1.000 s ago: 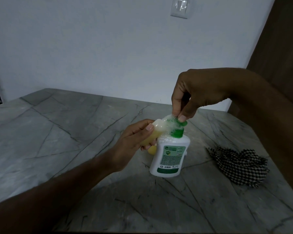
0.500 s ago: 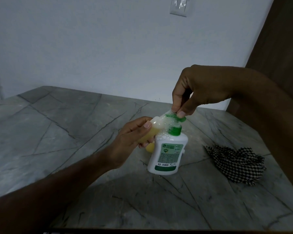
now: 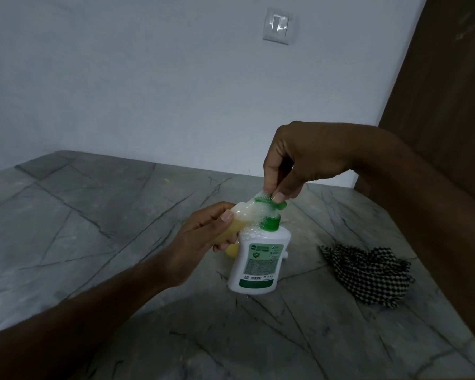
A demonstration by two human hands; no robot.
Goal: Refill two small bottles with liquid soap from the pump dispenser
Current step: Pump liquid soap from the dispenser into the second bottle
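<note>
Pump dispenser (image 3: 259, 259), one, foam-covered, on desk (image 3: 93, 215); right hand (image 3: 299, 160) fingers pinch its pump; left hand (image 3: 203, 237) fingers curl round one small bottle (image 3: 232, 229); one checkered cloth (image 3: 368, 272) well right

Home: marble counter (image 3: 121, 215), wall switch (image 3: 277, 26).

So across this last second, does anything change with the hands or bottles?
Nothing visibly changed. The right hand still pinches the green pump head of the dispenser, and the left hand still holds the small bottle at the foamy spout.
</note>
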